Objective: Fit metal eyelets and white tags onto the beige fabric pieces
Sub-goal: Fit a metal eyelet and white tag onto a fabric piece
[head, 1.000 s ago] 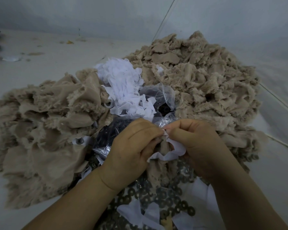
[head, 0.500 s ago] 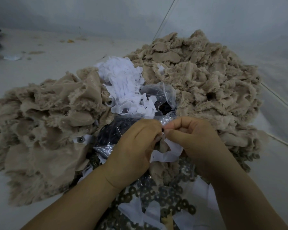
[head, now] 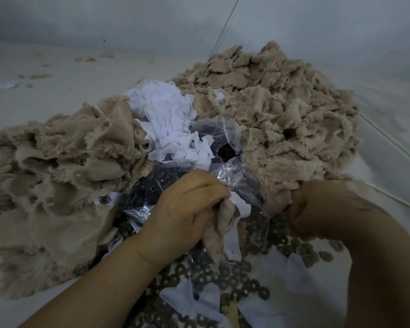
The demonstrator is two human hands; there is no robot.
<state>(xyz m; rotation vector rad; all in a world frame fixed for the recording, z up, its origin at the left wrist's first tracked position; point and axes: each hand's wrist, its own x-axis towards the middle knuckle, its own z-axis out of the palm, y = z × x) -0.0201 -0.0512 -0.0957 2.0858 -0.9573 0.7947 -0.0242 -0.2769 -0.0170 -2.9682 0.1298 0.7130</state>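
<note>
Beige fabric heaped in two piles: one (head: 55, 185) to the left of the left hand (head: 187, 214), the other (head: 282, 119) beyond and above the right hand (head: 327, 209). White tags (head: 168, 124) bunched between the piles, straight beyond the left hand. Clear plastic bag (head: 223, 136) just past the left hand's knuckles, dark eyelets dimly visible inside, its crinkled film crowding the gap between both hands. Loose metal rings (head: 225, 278) scattered below the hands, nearer the body, with a few flat white tags (head: 189, 301) lying among them. Finished eyelet (head: 103, 199) showing on a white patch at the edge of the left pile, well left of the left hand.

Left hand curled tight, pinching a fabric piece (head: 219, 228) together with a white tag (head: 240, 205) at the fingertips. Piece hanging down from the grip, long axis running roughly top to bottom, lower end trailing toward the rings; tag bent over to the right of the pinch, then drooping down alongside the fabric. Right hand apart from the left, fingers curled, pressed against the lower edge of the right pile; blurred, so cannot tell whether anything is held. Pale table (head: 45, 95) under everything, scraps far off beyond the left pile.
</note>
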